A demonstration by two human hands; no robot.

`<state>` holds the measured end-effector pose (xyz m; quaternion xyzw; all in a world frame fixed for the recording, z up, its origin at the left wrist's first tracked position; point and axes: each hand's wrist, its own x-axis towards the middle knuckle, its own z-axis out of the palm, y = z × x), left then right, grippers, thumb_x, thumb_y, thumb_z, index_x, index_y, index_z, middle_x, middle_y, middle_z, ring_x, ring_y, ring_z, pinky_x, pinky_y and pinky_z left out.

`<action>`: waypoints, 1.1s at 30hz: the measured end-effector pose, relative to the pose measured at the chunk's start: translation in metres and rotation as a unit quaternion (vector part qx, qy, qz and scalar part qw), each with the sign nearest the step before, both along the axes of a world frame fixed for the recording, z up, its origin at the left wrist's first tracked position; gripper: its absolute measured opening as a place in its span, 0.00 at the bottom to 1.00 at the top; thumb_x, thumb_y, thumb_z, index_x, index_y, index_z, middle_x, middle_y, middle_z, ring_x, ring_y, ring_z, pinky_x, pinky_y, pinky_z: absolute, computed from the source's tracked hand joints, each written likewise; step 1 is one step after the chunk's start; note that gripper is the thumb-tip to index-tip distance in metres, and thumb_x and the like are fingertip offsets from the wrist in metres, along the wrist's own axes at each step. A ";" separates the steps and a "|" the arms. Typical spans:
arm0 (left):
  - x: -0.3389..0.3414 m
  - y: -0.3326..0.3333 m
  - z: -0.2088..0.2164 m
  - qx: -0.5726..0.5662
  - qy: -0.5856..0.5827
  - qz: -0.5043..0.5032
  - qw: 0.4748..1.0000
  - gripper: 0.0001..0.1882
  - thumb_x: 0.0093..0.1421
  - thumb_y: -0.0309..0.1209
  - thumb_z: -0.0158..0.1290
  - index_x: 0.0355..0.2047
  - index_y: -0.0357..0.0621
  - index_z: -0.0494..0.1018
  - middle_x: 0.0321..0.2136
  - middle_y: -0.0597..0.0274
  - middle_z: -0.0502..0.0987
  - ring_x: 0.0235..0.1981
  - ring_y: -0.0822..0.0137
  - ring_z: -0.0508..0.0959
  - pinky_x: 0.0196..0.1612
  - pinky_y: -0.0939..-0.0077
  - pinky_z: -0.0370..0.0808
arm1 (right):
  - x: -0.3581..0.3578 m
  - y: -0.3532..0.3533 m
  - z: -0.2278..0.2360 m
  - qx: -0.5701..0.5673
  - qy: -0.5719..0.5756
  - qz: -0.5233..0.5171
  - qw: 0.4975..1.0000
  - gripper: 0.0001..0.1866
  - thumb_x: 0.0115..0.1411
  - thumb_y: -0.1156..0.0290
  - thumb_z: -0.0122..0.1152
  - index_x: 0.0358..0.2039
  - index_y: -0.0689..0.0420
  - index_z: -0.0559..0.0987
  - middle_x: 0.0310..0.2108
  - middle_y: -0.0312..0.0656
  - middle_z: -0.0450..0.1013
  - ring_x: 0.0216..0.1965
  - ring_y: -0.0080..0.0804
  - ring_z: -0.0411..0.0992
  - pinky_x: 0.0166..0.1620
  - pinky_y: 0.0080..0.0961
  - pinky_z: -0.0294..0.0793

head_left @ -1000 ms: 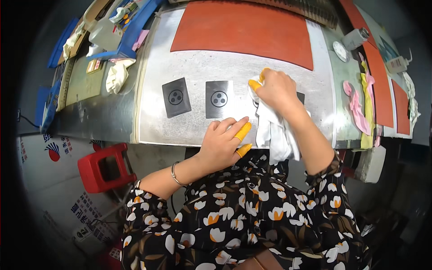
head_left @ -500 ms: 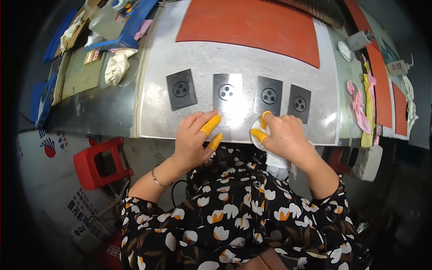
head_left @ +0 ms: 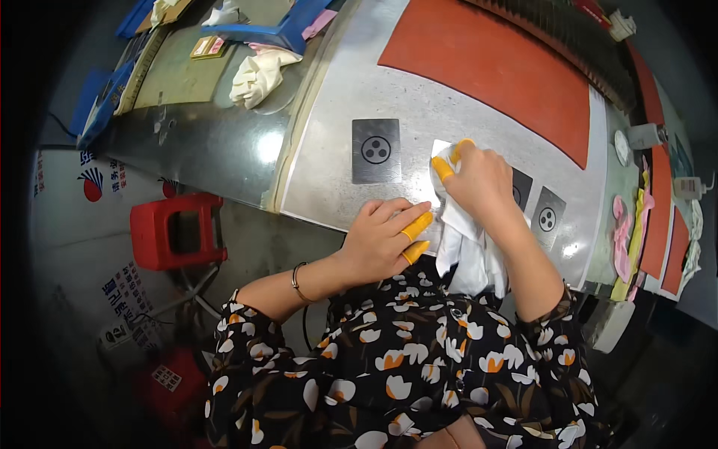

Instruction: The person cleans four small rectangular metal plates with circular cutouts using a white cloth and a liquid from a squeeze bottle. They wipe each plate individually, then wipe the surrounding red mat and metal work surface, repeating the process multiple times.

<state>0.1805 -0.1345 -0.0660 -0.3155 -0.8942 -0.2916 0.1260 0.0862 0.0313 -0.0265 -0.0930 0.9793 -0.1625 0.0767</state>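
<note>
My right hand [head_left: 482,179], with yellow finger cots on thumb and forefinger, pinches a white cloth [head_left: 467,247] on top of a flat metal plate [head_left: 442,144]. Cloth and fingers cover most of that plate. Close to its near left corner rests my left hand [head_left: 389,236], also in yellow finger cots, thumb and forefinger apart and holding nothing; contact with the plate cannot be made out. To the left lies a dark grey plate [head_left: 376,172] marked with a ring and three dots. Two similar plates lie to the right, a half-hidden plate [head_left: 522,184] and a fully visible plate [head_left: 550,202].
An orange-red mat [head_left: 486,75] spans the back of the pale work board [head_left: 329,168]. Crumpled cream cloth [head_left: 258,78] and a blue tray [head_left: 277,34] stand left. Pink cloth [head_left: 622,239] and bottles are at right. A red stool [head_left: 153,236] stands on the floor.
The view has swung, shifting the bench in the picture. My right hand and the white cloth have moved from the third plate's near edge to the second plate. My left hand stays near the second plate.
</note>
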 end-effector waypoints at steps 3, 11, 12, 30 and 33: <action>0.000 -0.004 0.004 0.040 -0.020 -0.002 0.999 0.18 0.45 0.31 0.59 0.39 0.42 0.73 0.48 0.63 0.72 0.41 0.62 0.71 0.41 0.69 0.65 | 0.027 -0.001 0.005 0.008 -0.028 0.004 1.000 0.19 0.50 0.55 0.62 0.26 0.61 0.76 0.17 0.53 0.73 0.23 0.52 0.73 0.29 0.41 0.72; -0.002 -0.073 0.006 0.014 0.030 0.087 0.996 0.20 0.43 0.30 0.59 0.39 0.40 0.73 0.46 0.60 0.73 0.41 0.61 0.72 0.42 0.68 0.66 | 0.050 -0.007 0.031 0.039 -0.108 0.175 0.978 0.15 0.50 0.59 0.58 0.27 0.60 0.75 0.17 0.54 0.73 0.22 0.51 0.74 0.30 0.43 0.72; -0.002 -0.076 0.007 0.002 0.030 0.084 0.996 0.20 0.43 0.31 0.60 0.39 0.40 0.73 0.46 0.61 0.73 0.41 0.61 0.72 0.42 0.68 0.65 | 0.041 -0.018 0.041 0.009 -0.099 0.165 0.981 0.15 0.49 0.60 0.59 0.28 0.59 0.75 0.18 0.54 0.73 0.23 0.51 0.74 0.30 0.43 0.72; -0.004 -0.086 -0.018 0.099 0.089 0.091 0.987 0.17 0.45 0.26 0.57 0.38 0.37 0.73 0.43 0.57 0.74 0.33 0.63 0.75 0.34 0.73 0.69 | -0.001 -0.091 0.001 0.000 -0.013 0.137 0.990 0.16 0.48 0.60 0.61 0.27 0.61 0.76 0.16 0.52 0.72 0.22 0.50 0.73 0.27 0.41 0.71; -0.001 -0.083 -0.015 0.181 0.046 0.145 0.972 0.18 0.47 0.21 0.54 0.41 0.35 0.71 0.42 0.52 0.74 0.33 0.61 0.76 0.32 0.73 0.72 | 0.021 -0.083 -0.001 -0.011 -0.032 0.136 0.990 0.16 0.49 0.58 0.61 0.26 0.60 0.74 0.15 0.52 0.72 0.20 0.50 0.73 0.25 0.41 0.70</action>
